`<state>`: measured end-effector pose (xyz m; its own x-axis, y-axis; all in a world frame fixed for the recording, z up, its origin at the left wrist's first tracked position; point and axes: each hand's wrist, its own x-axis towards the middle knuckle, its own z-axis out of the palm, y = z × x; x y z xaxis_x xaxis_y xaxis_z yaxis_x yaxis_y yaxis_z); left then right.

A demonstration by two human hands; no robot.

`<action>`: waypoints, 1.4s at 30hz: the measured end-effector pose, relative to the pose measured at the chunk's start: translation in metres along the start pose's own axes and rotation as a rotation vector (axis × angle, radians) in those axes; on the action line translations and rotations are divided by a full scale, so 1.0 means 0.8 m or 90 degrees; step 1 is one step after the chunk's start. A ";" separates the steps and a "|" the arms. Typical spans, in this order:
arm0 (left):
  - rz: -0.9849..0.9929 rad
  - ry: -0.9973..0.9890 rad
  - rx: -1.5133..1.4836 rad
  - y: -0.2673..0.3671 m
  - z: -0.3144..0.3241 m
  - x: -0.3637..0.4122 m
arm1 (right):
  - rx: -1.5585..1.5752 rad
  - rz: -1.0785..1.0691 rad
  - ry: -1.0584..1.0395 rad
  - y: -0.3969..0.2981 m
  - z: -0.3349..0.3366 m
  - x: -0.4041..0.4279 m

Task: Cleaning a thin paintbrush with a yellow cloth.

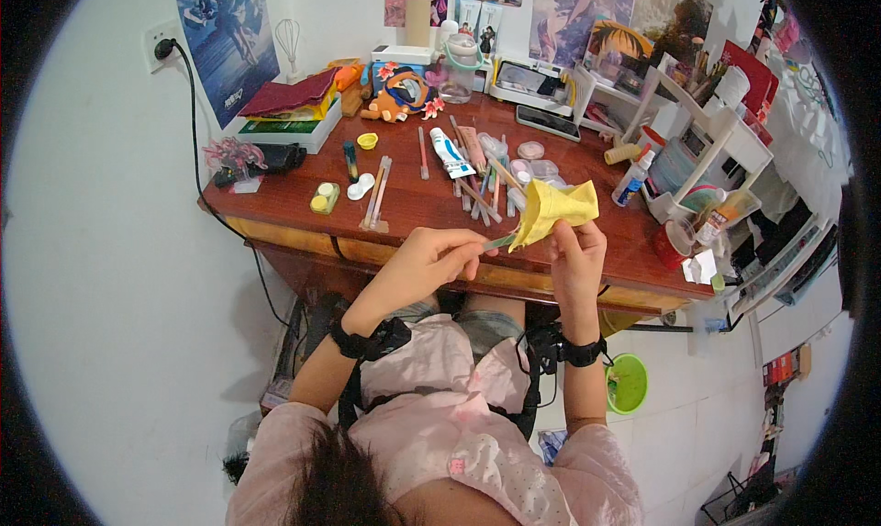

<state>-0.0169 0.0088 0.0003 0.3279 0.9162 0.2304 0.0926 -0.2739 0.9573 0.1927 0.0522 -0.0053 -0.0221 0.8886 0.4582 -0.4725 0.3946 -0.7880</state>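
My left hand [437,259] pinches a slim pale-green stick [498,242] between thumb and fingers. The stick's far end meets the frayed lower-left edge of a small yellow fabric piece [556,209]; whether it goes inside cannot be made out. My right hand [579,257] grips that fabric at its lower side, thumb towards me. The cloth is folded or sewn into a flared shape and hangs above the front of the desk. Behind it, a heap of capped pens [482,194] lies partly covered by the fabric.
On the brown wooden desk [406,209] are a white-and-blue tube [451,153], a pink tube [472,147], a contact lens case [361,186] and a smartphone [548,122]. A spray bottle [633,178] and white rack [695,147] stand right. A green bin [629,385] is on the floor.
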 end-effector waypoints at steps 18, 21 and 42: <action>0.377 0.314 0.379 -0.007 0.017 0.003 | 0.066 0.120 -0.029 0.017 -0.002 0.004; 0.395 0.339 0.400 -0.005 0.018 0.004 | 0.067 0.135 -0.041 0.016 0.000 0.004; 0.073 0.128 0.096 -0.007 0.011 -0.001 | 0.055 0.060 -0.057 0.021 0.007 -0.005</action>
<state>-0.0096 0.0069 -0.0067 0.1519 0.9126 0.3796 0.2101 -0.4051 0.8898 0.1796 0.0541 -0.0180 -0.1467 0.8948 0.4217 -0.5392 0.2851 -0.7925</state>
